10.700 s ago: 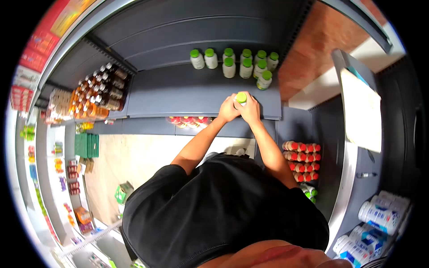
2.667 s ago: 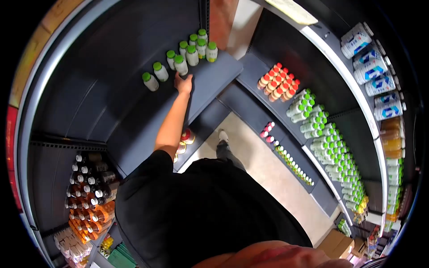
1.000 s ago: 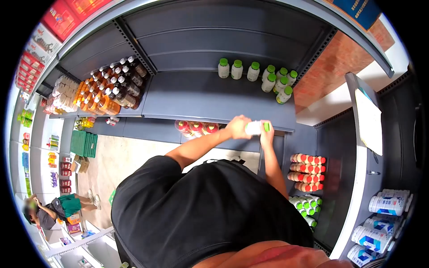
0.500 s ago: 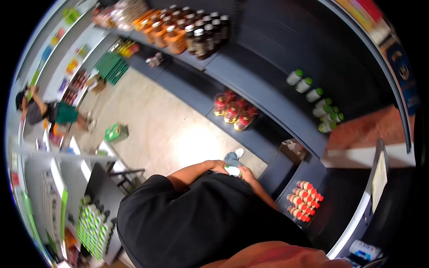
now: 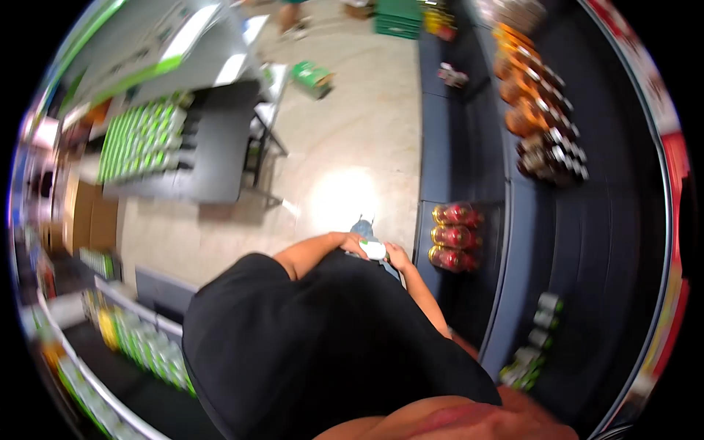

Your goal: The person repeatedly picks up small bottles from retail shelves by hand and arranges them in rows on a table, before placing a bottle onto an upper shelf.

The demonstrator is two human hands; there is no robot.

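In front of my belly, both hands are on a small white bottle (image 5: 373,251) with a bit of green at its left end. My left hand (image 5: 353,244) is closed around the green end. My right hand (image 5: 397,257) is closed at the bottle's other end, its fingertips partly hidden. The bottle lies roughly sideways; its label is too blurred to read.
To the left, a dark table (image 5: 220,139) bears rows of green-and-white bottles (image 5: 143,139). Right of me, dark shelving (image 5: 506,286) holds red bottles (image 5: 455,236), orange and brown bottles (image 5: 532,110) and several green-capped bottles (image 5: 539,337). A green pack (image 5: 312,77) lies on the floor; beyond stands a person (image 5: 292,18).
My view has swung to the left: the table of bottles now stands ahead on the left and the shelving runs along my right. Both hands remain on the bottle.
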